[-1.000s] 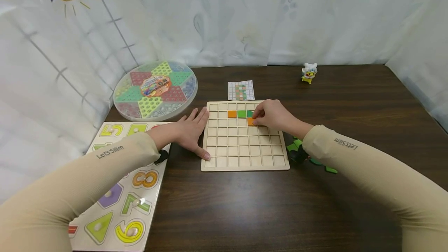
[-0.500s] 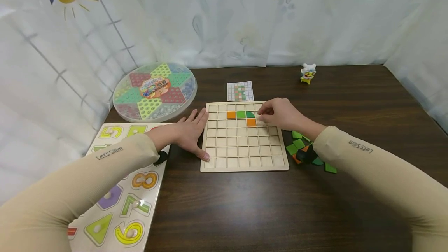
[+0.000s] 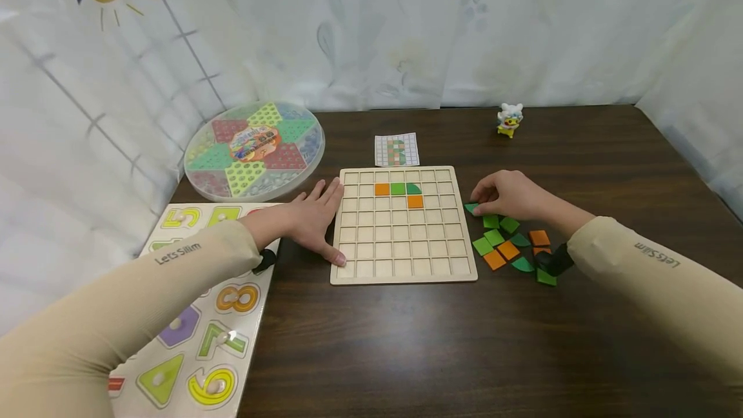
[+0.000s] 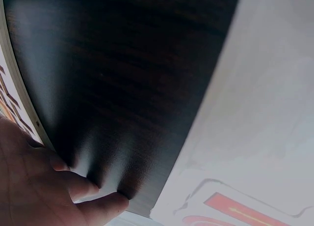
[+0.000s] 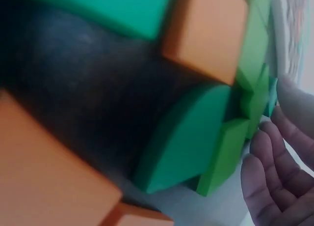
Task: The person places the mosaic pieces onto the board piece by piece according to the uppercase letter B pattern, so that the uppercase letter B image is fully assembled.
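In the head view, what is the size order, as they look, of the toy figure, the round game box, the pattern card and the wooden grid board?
1. Wooden grid board
2. Round game box
3. Pattern card
4. Toy figure

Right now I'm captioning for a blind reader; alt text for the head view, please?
A person's right grip is at a dark green piece right of a wooden grid board, whose left edge the left grip touches. Four coloured tiles sit on the board; loose tiles lie beside it.
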`<state>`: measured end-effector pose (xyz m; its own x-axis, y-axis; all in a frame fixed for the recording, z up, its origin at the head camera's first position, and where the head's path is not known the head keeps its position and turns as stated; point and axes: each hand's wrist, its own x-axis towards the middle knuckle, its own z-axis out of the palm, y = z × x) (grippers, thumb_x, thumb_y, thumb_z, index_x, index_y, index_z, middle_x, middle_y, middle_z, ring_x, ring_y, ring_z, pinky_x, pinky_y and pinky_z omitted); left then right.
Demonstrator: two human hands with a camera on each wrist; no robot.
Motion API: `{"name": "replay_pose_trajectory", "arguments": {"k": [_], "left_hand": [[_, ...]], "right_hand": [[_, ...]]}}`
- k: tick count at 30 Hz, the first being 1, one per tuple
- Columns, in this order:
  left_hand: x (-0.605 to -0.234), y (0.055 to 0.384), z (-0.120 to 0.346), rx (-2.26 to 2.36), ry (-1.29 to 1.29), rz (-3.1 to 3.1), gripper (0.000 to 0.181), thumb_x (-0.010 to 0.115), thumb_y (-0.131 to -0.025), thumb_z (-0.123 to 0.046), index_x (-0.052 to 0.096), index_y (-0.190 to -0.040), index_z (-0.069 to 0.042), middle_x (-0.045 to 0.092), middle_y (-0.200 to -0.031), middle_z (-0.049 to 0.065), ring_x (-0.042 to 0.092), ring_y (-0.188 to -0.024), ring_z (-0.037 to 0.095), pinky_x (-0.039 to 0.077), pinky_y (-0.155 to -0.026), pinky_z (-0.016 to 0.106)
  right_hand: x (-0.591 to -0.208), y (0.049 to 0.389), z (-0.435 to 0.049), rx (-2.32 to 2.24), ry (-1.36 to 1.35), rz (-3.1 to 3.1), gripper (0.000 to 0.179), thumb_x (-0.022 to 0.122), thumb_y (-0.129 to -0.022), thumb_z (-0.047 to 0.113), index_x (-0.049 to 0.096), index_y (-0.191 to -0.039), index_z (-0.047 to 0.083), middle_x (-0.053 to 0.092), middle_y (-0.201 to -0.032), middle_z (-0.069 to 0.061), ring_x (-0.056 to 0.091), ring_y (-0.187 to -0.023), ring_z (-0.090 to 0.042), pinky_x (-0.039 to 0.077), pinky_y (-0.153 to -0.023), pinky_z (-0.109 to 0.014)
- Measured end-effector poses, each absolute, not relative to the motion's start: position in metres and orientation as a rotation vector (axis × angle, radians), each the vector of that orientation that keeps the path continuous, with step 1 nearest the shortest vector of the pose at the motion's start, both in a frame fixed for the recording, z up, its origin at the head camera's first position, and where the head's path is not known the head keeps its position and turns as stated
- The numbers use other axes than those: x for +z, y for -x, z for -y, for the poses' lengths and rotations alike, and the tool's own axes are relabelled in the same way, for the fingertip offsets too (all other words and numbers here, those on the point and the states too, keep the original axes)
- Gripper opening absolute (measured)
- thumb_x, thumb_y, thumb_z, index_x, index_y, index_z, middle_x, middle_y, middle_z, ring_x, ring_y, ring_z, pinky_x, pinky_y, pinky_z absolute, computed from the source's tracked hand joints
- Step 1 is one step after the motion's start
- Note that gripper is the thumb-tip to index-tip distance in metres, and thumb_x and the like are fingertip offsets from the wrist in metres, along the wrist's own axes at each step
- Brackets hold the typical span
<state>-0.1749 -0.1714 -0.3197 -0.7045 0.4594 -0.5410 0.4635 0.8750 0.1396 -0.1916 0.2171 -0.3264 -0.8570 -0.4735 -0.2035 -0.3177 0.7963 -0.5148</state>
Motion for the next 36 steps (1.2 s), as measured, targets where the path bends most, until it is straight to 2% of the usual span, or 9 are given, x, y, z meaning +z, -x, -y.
{"name": "replay_pose_trajectory", "arguments": {"k": [5,13,19,26,32,36], "left_hand": [[-0.319,0.175,0.171,-0.010,-0.676,-2.460,0.141,0.077,-0.078,-0.070,-0.010,-0.161,0.005,-0.017,-0.169,0.025,-0.008,-0.156,0.050,0.015,-0.120,0.071],[-0.318,0.174,0.171,0.000,-0.673,-2.457,0.141,0.077,-0.078,-0.069,-0.010,-0.161,0.005,-0.017,-0.169,0.025,-0.009,-0.156,0.050,0.014,-0.120,0.071],[-0.318,0.174,0.171,0.002,-0.673,-2.454,0.140,0.077,-0.079,-0.068,-0.009,-0.161,0.005,-0.016,-0.169,0.025,-0.008,-0.156,0.050,0.014,-0.120,0.072],[-0.317,0.173,0.170,-0.009,-0.676,-2.463,0.140,0.077,-0.078,-0.069,-0.009,-0.161,0.006,-0.015,-0.169,0.026,-0.008,-0.156,0.050,0.014,-0.120,0.071],[-0.317,0.173,0.170,-0.013,-0.668,-2.469,0.141,0.077,-0.078,-0.069,-0.009,-0.161,0.006,-0.015,-0.169,0.026,-0.007,-0.156,0.050,0.015,-0.120,0.071],[-0.318,0.173,0.170,-0.008,-0.669,-2.468,0.141,0.077,-0.078,-0.069,-0.009,-0.161,0.006,-0.015,-0.169,0.025,-0.007,-0.156,0.050,0.014,-0.120,0.071]], "right_hand": [[-0.330,0.189,-0.214,-0.667,0.655,-2.670,0.019,0.079,-0.091,0.020,0.074,-0.102,0.005,0.072,-0.091,-0.005,0.064,-0.081,-0.015,0.053,-0.072,-0.035],[-0.327,0.188,-0.211,-0.693,0.634,-2.673,0.015,0.078,-0.091,0.012,0.067,-0.098,0.005,0.071,-0.094,-0.008,0.064,-0.084,-0.019,0.054,-0.074,-0.038],[-0.329,0.188,-0.211,-0.727,0.589,-2.673,0.011,0.074,-0.094,0.008,0.068,-0.102,0.005,0.072,-0.098,-0.010,0.064,-0.087,-0.022,0.054,-0.078,-0.039],[-0.322,0.190,-0.210,-0.807,0.516,-2.694,0.016,0.069,-0.098,0.012,0.071,-0.112,0.005,0.071,-0.104,-0.010,0.062,-0.089,-0.022,0.050,-0.077,-0.034],[-0.317,0.189,-0.203,-0.977,0.438,-2.604,0.019,0.065,-0.102,0.017,0.069,-0.116,0.004,0.071,-0.106,-0.012,0.068,-0.094,-0.024,0.055,-0.079,-0.035],[-0.318,0.188,-0.197,-1.040,0.409,-2.546,0.023,0.065,-0.102,0.019,0.071,-0.120,0.005,0.070,-0.100,-0.011,0.061,-0.088,-0.023,0.054,-0.075,-0.033]]}}
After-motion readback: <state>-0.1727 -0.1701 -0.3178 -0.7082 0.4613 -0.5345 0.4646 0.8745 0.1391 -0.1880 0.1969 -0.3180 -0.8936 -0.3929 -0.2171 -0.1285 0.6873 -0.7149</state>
